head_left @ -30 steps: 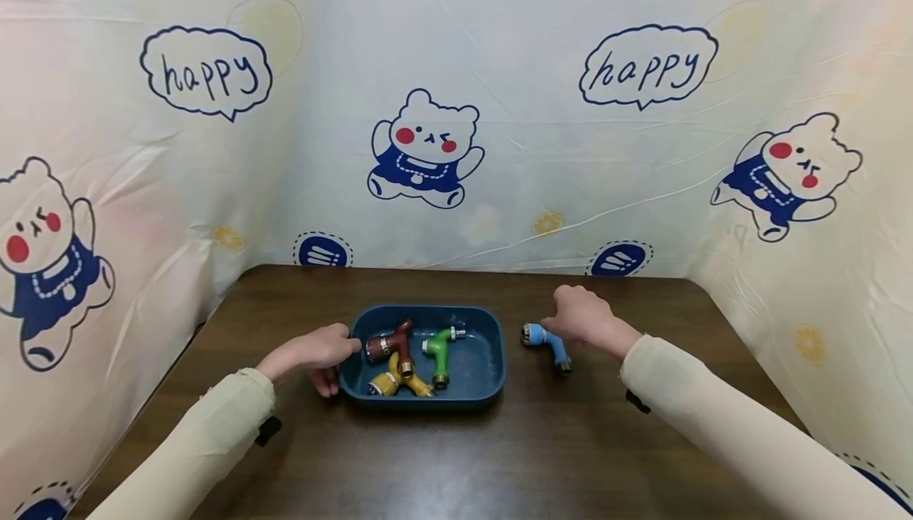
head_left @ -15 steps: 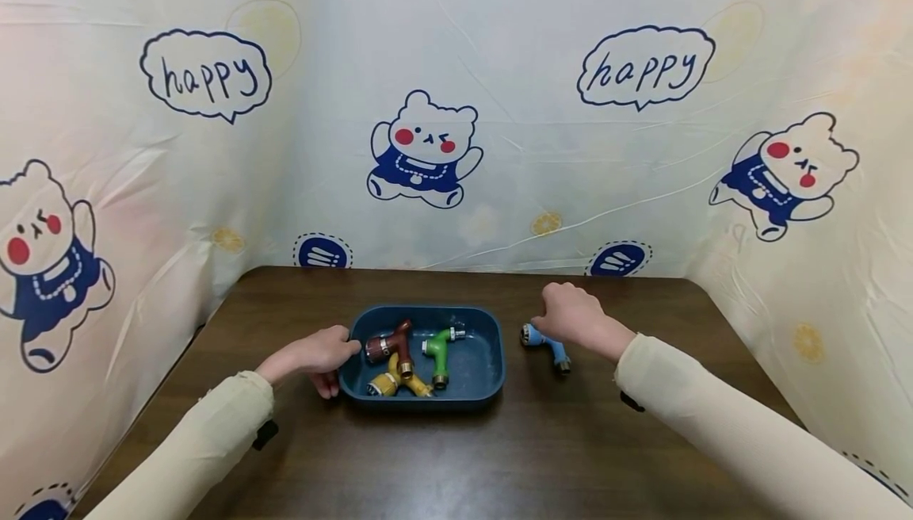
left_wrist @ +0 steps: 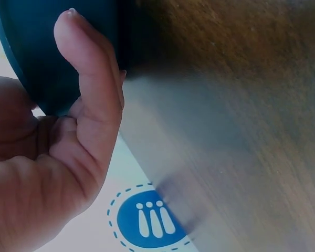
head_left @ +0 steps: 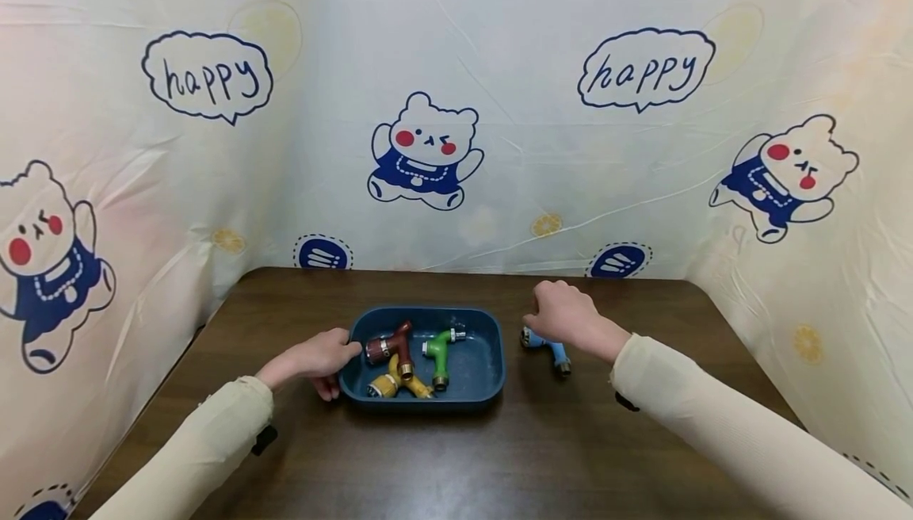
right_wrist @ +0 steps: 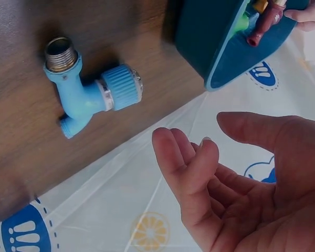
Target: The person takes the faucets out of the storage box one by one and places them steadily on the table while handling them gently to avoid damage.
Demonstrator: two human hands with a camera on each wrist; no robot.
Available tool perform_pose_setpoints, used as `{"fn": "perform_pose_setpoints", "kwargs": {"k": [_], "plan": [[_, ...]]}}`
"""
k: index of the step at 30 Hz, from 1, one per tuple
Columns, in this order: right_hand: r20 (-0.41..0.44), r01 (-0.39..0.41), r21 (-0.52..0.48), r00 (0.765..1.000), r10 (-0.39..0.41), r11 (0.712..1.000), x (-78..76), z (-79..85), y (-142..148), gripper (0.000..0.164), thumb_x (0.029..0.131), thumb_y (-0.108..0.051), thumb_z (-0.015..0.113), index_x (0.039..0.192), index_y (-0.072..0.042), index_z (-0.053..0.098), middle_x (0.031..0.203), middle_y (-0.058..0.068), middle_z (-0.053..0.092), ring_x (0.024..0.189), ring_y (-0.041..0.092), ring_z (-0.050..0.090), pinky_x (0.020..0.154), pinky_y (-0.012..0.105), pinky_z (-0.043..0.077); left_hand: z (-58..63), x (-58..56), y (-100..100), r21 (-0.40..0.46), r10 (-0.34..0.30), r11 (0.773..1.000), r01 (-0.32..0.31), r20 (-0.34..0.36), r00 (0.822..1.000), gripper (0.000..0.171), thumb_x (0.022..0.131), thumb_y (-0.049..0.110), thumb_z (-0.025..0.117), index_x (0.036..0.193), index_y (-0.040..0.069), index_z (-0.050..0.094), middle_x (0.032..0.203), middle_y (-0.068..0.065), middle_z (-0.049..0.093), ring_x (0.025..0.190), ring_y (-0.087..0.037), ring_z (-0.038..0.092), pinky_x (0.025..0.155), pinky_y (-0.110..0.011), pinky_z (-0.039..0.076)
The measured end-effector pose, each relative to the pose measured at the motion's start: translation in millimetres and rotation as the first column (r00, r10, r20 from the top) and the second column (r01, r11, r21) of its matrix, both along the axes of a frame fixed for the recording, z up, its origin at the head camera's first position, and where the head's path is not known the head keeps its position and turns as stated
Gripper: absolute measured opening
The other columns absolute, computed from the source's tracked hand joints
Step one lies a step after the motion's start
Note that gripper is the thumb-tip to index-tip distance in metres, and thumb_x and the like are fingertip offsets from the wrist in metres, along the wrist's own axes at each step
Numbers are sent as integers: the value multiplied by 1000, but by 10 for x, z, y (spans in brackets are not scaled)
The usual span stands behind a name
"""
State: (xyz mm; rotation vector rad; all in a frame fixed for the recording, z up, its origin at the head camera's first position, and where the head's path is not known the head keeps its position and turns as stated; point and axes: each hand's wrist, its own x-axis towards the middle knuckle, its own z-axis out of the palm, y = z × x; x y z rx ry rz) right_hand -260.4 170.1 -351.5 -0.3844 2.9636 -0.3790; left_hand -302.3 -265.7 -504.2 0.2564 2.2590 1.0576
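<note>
While the tray (head_left: 481, 363) holds taps (head_left: 441, 360) (three), another tap (right_wrist: 81, 100) lies outside.

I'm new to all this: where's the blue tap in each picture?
Head: the blue tap lies right of and below the centre, apart from the tub.
Left wrist: not in this picture; the tub is at top left.
Right wrist: the blue tap is at upper left, the tub at top right.
Shared landmark: the tub.

The bare right hand (head_left: 567, 314) has shifted toward nine o'clock in the head view, nearing the dark-blue rectangular tray (head_left: 442, 406). It now hides more of the ribbed knob (head_left: 528, 338) on the light-blue, metal-ended tap (head_left: 555, 350).
</note>
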Motion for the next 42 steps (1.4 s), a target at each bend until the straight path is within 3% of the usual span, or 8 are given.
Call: {"fn": "perform_pose_setpoints", "kwargs": {"k": [8, 17, 20, 28, 31, 37, 39, 42], "plan": [[-1, -8, 5, 1000, 8, 1000, 1, 4, -73, 42, 97, -21, 70, 64, -12, 46, 55, -3, 31, 49, 14, 30, 44, 29, 21, 80, 106, 70, -29, -18, 999, 16, -78, 997, 38, 115, 33, 39, 120, -1, 54, 75, -17, 68, 58, -28, 72, 52, -40, 63], [5, -12, 2, 1000, 12, 1000, 1, -13, -158, 39, 97, -21, 72, 65, -10, 52, 55, -1, 38, 49, 15, 39, 43, 29, 27, -409, -183, -131, 62, 99, 993, -101, 28, 995, 45, 109, 44, 53, 118, 0, 57, 77, -25, 70, 61, -38, 73, 55, -51, 63], [3, -18, 7, 1000, 18, 1000, 10, 13, -202, 34, 97, -22, 73, 69, -10, 57, 58, 0, 49, 51, 16, 47, 43, 29, 34, -480, -227, -167, 88, 119, 989, -122, 38, 992, 45, 107, 45, 56, 115, 1, 59, 76, -27, 70, 59, -40, 72, 54, -52, 62], [-11, -44, 13, 999, 44, 999, 4, 48, -331, 38, 97, -21, 74, 65, -11, 55, 55, -1, 42, 49, 15, 40, 43, 28, 28, -119, 46, 12, 5, 66, 998, -66, -51, 997, 38, 113, 36, 44, 118, 0, 56, 75, -17, 70, 59, -30, 72, 53, -42, 63], [-25, -55, 17, 998, 56, 998, 4, 51, -371, 40, 97, -21, 74, 64, -11, 52, 54, -2, 38, 48, 15, 37, 43, 28, 25, 166, 221, 132, -12, 33, 999, -34, -88, 996, 38, 113, 32, 43, 116, -4, 55, 74, -17, 69, 57, -26, 72, 53, -39, 63], [-33, -72, 16, 997, 73, 997, 4, 61, -455, 45, 98, -20, 73, 63, -13, 46, 53, -2, 33, 46, 14, 30, 44, 28, 20, 623, 495, 366, -49, 97, 994, -101, -91, 991, 30, 112, 21, 44, 112, -6, 57, 71, -19, 67, 54, -25, 69, 52, -38, 62], [-30, -79, 12, 996, 80, 997, -3, 61, -480, 47, 98, -20, 74, 62, -13, 46, 53, -2, 32, 46, 14, 29, 43, 28, 20, 651, 506, 378, -57, 97, 993, -103, -92, 991, 30, 112, 21, 43, 111, -6, 57, 70, -19, 67, 53, -25, 70, 52, -38, 62], [-28, -85, 12, 996, 85, 996, -24, 54, -514, 47, 98, -22, 74, 61, -13, 47, 52, -2, 31, 45, 14, 29, 43, 27, 20, 496, 408, 293, -42, 57, 997, -61, -94, 994, 34, 113, 24, 42, 112, -7, 55, 70, -18, 66, 54, -24, 69, 51, -37, 62]]}}
